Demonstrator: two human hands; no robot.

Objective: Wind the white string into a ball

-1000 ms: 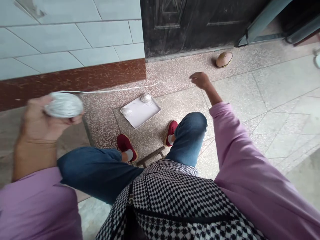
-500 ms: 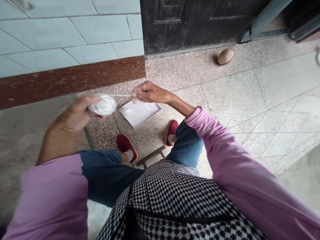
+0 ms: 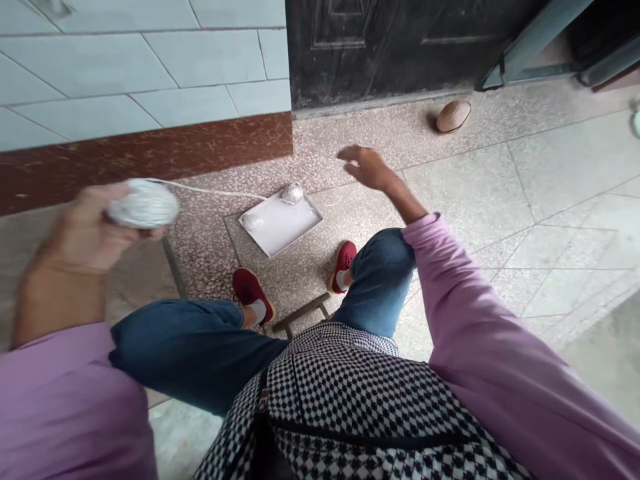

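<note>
Nearest, the person sits on a low stool (image 3: 303, 312), knees apart, red shoes (image 3: 253, 290) on the terrazzo floor (image 3: 500, 220). The left hand (image 3: 85, 237) is raised at the left, fingers curled around a ball of white thread (image 3: 143, 203). A strand (image 3: 220, 192) sags from the ball to the white tray (image 3: 285, 230) between the feet, where two smaller balls (image 3: 293, 194) lie. The right hand (image 3: 367, 167) hangs beyond the tray, fingers loosely spread, blurred, nothing visible between them.

Judged step: winding strand onto the ball. Another turn requires the right hand to pinch the slack strand. A round brown object (image 3: 453, 116) lies by the dark door (image 3: 380, 47), well clear.
</note>
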